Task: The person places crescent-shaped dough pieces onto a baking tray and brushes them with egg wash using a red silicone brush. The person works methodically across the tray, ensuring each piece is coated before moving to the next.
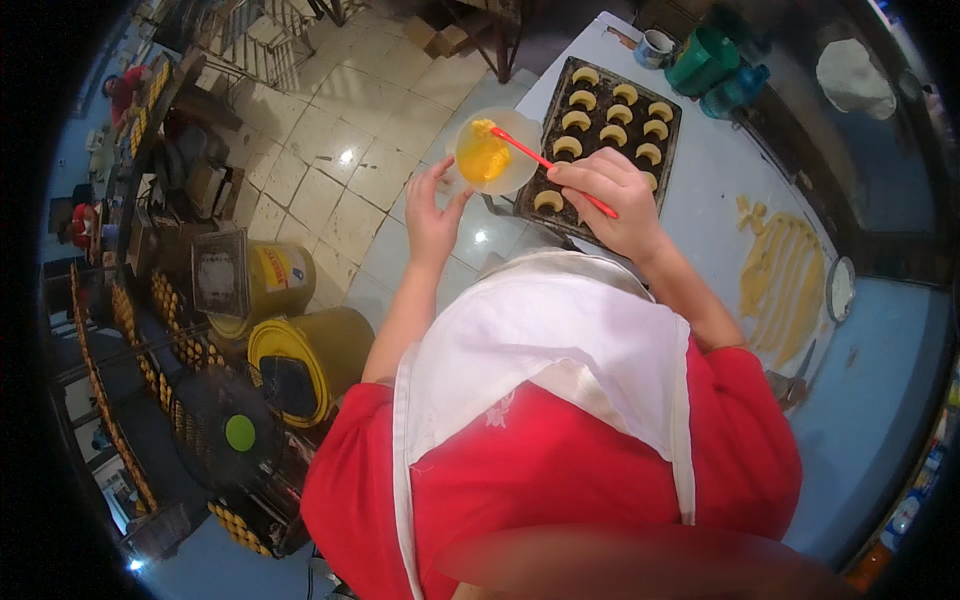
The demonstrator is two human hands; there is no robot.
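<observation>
Hands apart from each other. Left hand cups a pale translucent round bowl at its near-left side; right hand pinches a slim red-handled tool, its tip at the bright-yellow wet mixture. My judgement: keep bowl level, grip light, scrape excess off inside. Beside, on white table: dark rectangular metal tray, pale crescent-shaped dough pieces in rows.

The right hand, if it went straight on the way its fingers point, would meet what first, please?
The right hand would probably meet the translucent bowl first, though one view leaves depth unclear.
</observation>
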